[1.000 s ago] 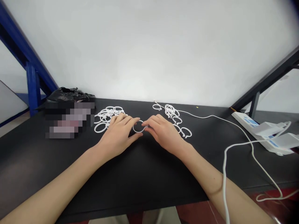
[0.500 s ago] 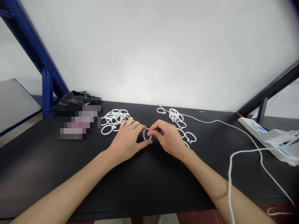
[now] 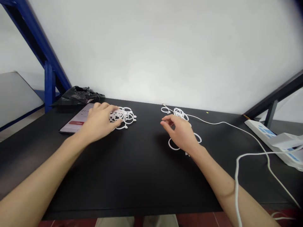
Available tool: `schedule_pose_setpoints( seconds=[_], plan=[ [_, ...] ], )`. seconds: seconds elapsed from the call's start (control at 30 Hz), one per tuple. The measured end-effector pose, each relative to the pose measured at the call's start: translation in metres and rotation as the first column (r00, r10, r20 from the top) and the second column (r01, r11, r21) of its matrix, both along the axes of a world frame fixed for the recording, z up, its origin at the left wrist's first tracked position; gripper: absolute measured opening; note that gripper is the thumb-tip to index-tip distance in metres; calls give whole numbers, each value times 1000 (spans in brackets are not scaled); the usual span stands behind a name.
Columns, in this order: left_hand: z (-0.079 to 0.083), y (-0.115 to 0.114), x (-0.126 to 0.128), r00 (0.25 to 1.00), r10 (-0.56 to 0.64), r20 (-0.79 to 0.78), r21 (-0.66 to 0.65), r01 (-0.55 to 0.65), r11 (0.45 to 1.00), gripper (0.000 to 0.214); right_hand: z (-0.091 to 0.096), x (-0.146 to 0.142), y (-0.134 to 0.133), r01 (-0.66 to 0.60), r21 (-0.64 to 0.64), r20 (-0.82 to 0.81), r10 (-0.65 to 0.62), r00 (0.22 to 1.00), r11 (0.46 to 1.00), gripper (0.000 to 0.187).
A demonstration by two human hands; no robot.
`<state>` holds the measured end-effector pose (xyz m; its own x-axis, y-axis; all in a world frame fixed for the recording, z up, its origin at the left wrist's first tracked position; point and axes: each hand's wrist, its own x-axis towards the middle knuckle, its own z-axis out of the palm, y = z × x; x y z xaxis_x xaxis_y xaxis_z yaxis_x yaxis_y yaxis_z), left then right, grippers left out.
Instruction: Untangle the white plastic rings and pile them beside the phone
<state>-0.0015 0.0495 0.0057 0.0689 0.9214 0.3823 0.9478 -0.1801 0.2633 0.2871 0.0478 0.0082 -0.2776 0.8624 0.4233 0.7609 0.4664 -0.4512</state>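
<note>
In the head view my left hand [image 3: 100, 121] is over the left pile of thin white rings [image 3: 127, 118], thumb and fingers apart at the pile's near-left edge. Some of these rings have small knobs on them. My right hand [image 3: 181, 130] hovers over the right group, fingers loosely curved, with nothing visible between thumb and forefinger. A white loop [image 3: 173, 148] lies under that hand, and another loop [image 3: 199, 136] shows at its right side. Behind it sits a small heap of white rings [image 3: 179, 112].
A phone [image 3: 71, 126] with a lit screen lies beside my left hand. Behind it is a crumpled black bag [image 3: 80, 93]. A white cable [image 3: 221, 122] runs across the black table [image 3: 132, 183] to the right, near a white and blue box [image 3: 272, 135]. A white wall stands behind.
My hands have moved apart from the middle, where they held a ring together. The left went to the left pile; the right moved rightward, and no ring shows in its fingers now.
</note>
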Motion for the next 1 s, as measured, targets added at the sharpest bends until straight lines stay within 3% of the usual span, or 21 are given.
schedule_pose_setpoints(
  seconds=[0.1,0.2,0.3,0.47,0.67,0.87,0.93,1.0],
  plan=[
    [5,1,-18,1000,8,-9,-166,-9,986,43,6,10,5,89,16,164,-91,982,996,16],
    [13,-5,-22,996,15,-89,-191,-32,981,48,14,18,6,183,13,273,-179,945,983,17],
    [18,-5,-23,974,146,-173,-263,-189,946,47,19,26,5,282,-50,355,-246,902,958,20],
    [16,4,-27,966,158,-203,-357,-223,907,56,24,33,2,227,-182,346,-154,926,957,32],
    [12,2,-28,975,165,-148,-291,-202,935,50,27,28,-6,158,-327,346,-38,938,932,37],
    [19,-4,-19,979,154,-133,-234,-182,955,45,18,18,-9,175,-286,419,-41,907,942,23],
    [21,-10,-7,985,109,-133,-140,-128,982,46,17,14,-9,87,-283,329,12,944,955,15],
    [21,-17,11,993,92,-69,38,-90,995,44,16,8,-11,-46,-260,144,85,986,964,11]
  ],
)
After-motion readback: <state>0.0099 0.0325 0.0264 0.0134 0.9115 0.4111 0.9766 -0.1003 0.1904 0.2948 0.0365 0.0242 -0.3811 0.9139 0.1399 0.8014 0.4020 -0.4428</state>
